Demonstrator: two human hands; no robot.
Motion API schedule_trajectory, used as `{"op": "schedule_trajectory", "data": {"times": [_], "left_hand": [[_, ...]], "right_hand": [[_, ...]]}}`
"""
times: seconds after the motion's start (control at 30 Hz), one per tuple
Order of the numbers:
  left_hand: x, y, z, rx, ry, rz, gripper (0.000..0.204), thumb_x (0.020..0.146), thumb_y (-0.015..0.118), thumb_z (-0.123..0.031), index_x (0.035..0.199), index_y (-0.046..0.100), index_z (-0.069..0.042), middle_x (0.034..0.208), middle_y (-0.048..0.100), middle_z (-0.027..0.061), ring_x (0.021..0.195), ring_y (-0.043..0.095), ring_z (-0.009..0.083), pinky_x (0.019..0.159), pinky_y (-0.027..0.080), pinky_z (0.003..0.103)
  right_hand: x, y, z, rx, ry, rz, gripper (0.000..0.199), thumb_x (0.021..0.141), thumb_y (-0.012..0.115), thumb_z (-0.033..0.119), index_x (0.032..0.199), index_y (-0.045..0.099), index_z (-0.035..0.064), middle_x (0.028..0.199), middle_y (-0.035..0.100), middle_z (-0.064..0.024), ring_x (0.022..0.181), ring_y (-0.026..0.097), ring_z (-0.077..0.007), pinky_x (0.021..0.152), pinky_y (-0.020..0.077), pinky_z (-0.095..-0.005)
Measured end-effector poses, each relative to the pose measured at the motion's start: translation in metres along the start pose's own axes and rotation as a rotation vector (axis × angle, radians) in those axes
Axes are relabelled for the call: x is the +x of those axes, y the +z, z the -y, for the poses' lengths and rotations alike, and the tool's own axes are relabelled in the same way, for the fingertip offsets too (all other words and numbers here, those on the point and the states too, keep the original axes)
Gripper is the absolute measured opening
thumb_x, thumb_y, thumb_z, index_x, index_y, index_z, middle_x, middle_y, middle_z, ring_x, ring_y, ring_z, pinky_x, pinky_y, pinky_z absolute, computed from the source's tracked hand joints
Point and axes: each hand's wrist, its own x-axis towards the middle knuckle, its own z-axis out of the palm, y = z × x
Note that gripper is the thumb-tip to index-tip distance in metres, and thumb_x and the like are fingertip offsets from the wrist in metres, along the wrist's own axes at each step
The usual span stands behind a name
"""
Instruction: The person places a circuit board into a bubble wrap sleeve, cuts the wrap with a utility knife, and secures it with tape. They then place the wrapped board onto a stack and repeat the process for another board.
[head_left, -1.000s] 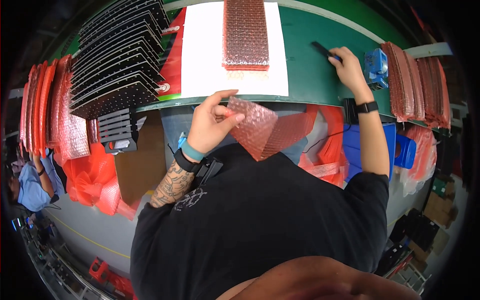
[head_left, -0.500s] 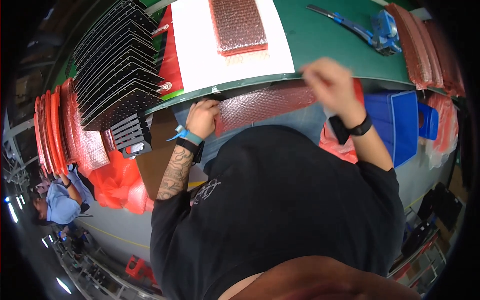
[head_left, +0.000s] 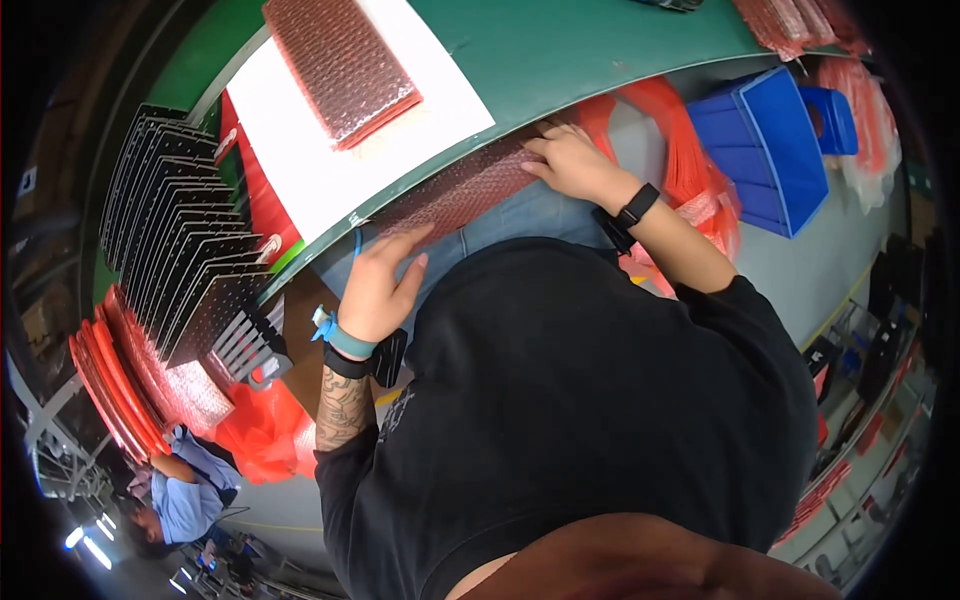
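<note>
A long pink bubble-wrap bag (head_left: pixel 455 190) lies across my lap, just under the edge of the green table (head_left: pixel 560 50). My left hand (head_left: pixel 385 280), with a blue wristband, holds the bag's left end, fingers spread over it. My right hand (head_left: pixel 568 160), with a black watch at the wrist, grips the right end with its fingers curled. Further up, a stack of the same pink bags (head_left: pixel 340 60) rests on a white sheet (head_left: pixel 300 150) on the table.
A fanned stack of black perforated plates (head_left: pixel 185 260) fills the table's left side, with red bags (head_left: pixel 130 390) beside it. Blue bins (head_left: pixel 765 150) and orange-red bags (head_left: pixel 690 150) stand on the floor at the right. Another person in blue (head_left: pixel 185 490) works at the lower left.
One second ago my left hand held the bag up while my right reached far across the table. Both hands have since come down to the bag on my lap.
</note>
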Motion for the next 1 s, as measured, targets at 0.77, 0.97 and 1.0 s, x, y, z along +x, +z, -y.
{"op": "schedule_trajectory", "data": {"times": [0.77, 0.97, 1.0], "left_hand": [[0.074, 0.025, -0.004, 0.615, 0.152, -0.539, 0.059, 0.086, 0.074, -0.026, 0.136, 0.058, 0.000, 0.120, 0.060, 0.0128, 0.109, 0.055, 0.0343, 0.095, 0.042, 0.048], [0.062, 0.028, -0.011, 0.641, 0.171, -0.434, 0.054, 0.086, 0.075, -0.023, 0.133, 0.062, 0.000, 0.115, 0.061, 0.0129, 0.105, 0.055, 0.0331, 0.092, 0.043, 0.047], [0.055, 0.028, -0.008, 0.626, 0.190, -0.444, 0.054, 0.086, 0.075, -0.023, 0.133, 0.062, 0.000, 0.115, 0.061, 0.0129, 0.105, 0.055, 0.0331, 0.092, 0.043, 0.047]], "right_hand": [[0.013, -0.002, -0.035, 0.109, -0.063, -0.189, 0.041, 0.091, 0.071, 0.021, 0.128, 0.064, 0.0023, 0.119, 0.067, -0.0249, 0.114, 0.061, -0.0444, 0.098, 0.0495, -0.0502], [0.014, -0.001, -0.038, 0.151, 0.001, -0.125, 0.042, 0.089, 0.073, 0.020, 0.127, 0.064, 0.0025, 0.116, 0.068, -0.0241, 0.108, 0.063, -0.0450, 0.093, 0.0525, -0.0501], [0.012, -0.003, -0.037, 0.147, 0.036, -0.104, 0.041, 0.089, 0.073, 0.020, 0.126, 0.065, 0.0022, 0.114, 0.069, -0.0241, 0.107, 0.063, -0.0449, 0.091, 0.0534, -0.0500]]}}
